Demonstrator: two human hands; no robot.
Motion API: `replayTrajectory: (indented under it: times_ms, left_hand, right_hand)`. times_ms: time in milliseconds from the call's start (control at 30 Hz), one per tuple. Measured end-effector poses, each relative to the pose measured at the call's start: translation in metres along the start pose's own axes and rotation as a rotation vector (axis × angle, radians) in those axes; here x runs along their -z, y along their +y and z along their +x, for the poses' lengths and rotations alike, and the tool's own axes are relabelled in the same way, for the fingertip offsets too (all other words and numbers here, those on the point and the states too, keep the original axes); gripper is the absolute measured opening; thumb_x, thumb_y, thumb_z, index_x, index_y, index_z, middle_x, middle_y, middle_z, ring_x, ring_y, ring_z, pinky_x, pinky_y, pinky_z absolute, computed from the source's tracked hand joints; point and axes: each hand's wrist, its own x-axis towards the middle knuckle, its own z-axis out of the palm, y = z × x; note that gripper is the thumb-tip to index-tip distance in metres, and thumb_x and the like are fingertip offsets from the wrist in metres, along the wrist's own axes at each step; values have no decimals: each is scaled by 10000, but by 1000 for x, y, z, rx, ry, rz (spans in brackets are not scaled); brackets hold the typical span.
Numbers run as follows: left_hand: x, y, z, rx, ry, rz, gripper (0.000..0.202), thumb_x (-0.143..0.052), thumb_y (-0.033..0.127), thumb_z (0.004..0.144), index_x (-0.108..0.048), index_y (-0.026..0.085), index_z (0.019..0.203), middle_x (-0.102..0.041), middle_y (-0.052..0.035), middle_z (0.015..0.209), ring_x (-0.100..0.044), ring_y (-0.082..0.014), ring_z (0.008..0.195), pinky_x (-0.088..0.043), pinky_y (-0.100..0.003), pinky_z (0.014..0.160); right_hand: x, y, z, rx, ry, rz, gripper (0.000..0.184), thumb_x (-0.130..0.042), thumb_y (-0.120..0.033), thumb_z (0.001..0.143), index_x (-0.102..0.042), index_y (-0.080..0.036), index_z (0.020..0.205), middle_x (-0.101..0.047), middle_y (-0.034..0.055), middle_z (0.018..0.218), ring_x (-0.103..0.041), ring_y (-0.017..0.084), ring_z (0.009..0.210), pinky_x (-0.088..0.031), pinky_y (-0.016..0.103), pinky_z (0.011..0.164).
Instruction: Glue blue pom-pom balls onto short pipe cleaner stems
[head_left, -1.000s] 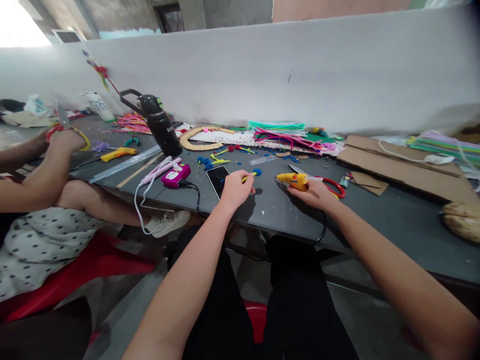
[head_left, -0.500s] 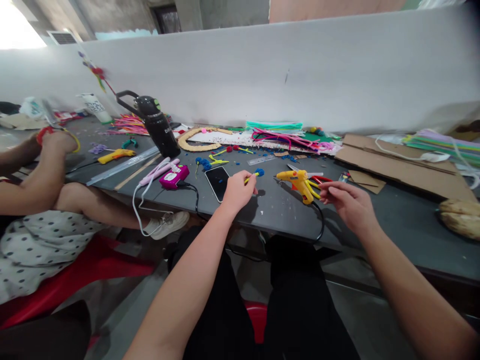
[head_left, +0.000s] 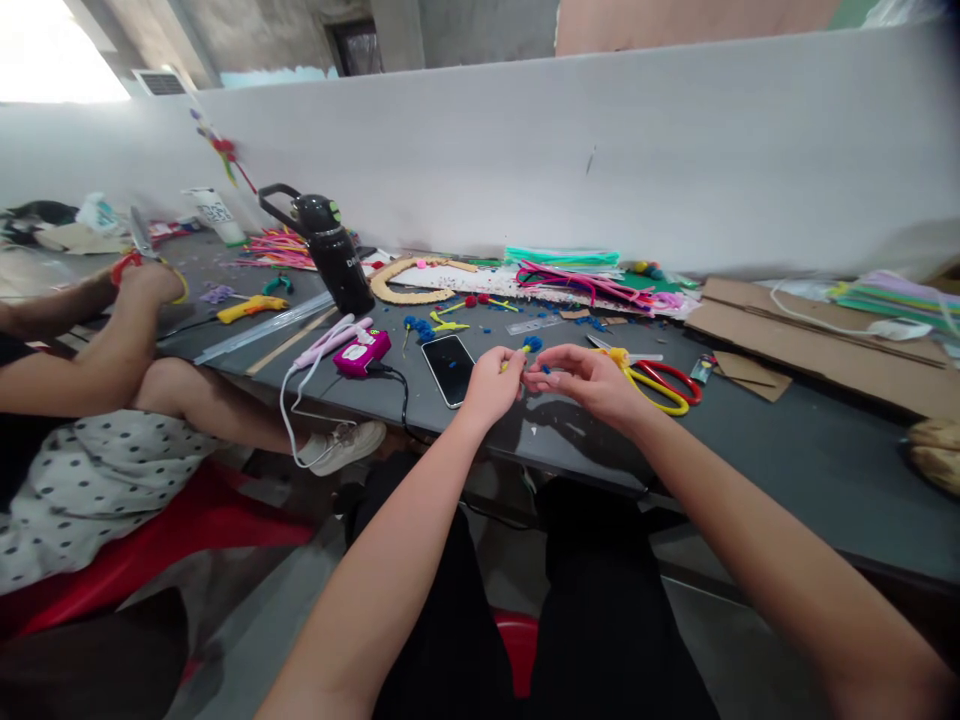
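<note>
Bare forearms (head_left: 401,525) extended, angled inward; left hand (head_left: 495,385) pinching; right hand (head_left: 592,382) just beside, fingers (head_left: 559,353) bent.

a dark grey table (head_left: 757,465) bears a phone (head_left: 448,378), a black bottle (head_left: 341,268), scissors (head_left: 649,381) and brown cardboard (head_left: 817,332).

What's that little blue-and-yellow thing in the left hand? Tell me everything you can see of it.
The blue-and-yellow craft piece has a rounded, fuzzy-looking blue head on a thin yellow stem, perhaps pipe cleaner. The left hand pinches the stem, partly hiding it, over the dark gray table. The head sticks out past the fingers, tilted to the right. The right hand is close beside it; whether they touch is unclear.
</note>
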Motion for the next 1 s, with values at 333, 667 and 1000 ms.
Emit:
replayTrajectory:
  times_ms: [333,667,1000]
  left_hand:
    - [4,-5,0,-61,16,93,287,-511,438,888,-580,177,789,-684,-21,650,-529,-116,532,-405,-240,582]
    - [4,-5,-3,-107,-10,84,226,-503,375,900,-570,178,811,-649,-13,693,-529,-117,594,-403,-242,617]
    - [-2,-9,-2,-133,-29,226,218,-513,343,896,-585,172,782,-609,-7,717,-509,-130,658,-382,-256,633]
  right_hand:
    - [8,18,1,-44,118,-114,378,-768,-393,734,-641,-218,1044,-744,68,951,-717,225,893,-567,421,883]
    - [3,27,8,-3,199,-373,324,-727,-474,729,-704,-183,870,-712,52,742,-660,186,672,-524,307,618]
    - [0,24,9,-67,74,-350,358,-695,-508,737,-685,-151,764,-631,17,605,-523,107,518,-439,254,529]
